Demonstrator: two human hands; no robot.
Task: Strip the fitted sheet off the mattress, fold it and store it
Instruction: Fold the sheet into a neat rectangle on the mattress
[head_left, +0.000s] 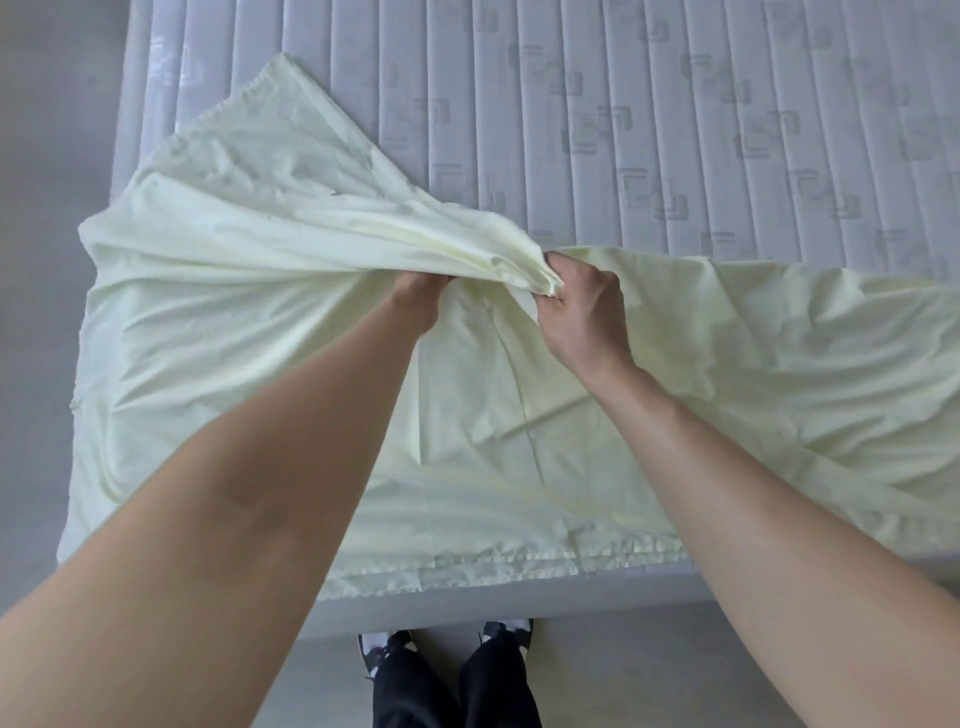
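Leftmost, a bare grey floor (47, 156) runs along the left edge of the bed, and the pale yellow-green cotton fitted sheet (249, 322) hangs slightly over the mattress's left edge there. This sheet is already off the corners and lies loose on the near part of the grey-white quilted mattress (649, 114), which has stitched vertical channels and a woven square motif; the far half of the mattress is bare. A flap of the sheet with a gathered elastic hem is drawn up from the far left and pulled toward the middle, its folds bunching into a tight rope of cloth. The left hand (418, 291) reaches under that bunch, its fingers hidden by the fabric, so its grip cannot be seen clearly, though it appears closed into the cloth. Just beside it, the right hand (582, 312) is clenched around the gathered end of the flap. Both hands sit close together near the middle of the mattress. To the right, the sheet spreads in wrinkles to the right edge of the view. Along the near edge its elastic hem lies ruffled, and below it stand two black trouser legs (452, 691) with black-and-white shoes (379, 647).
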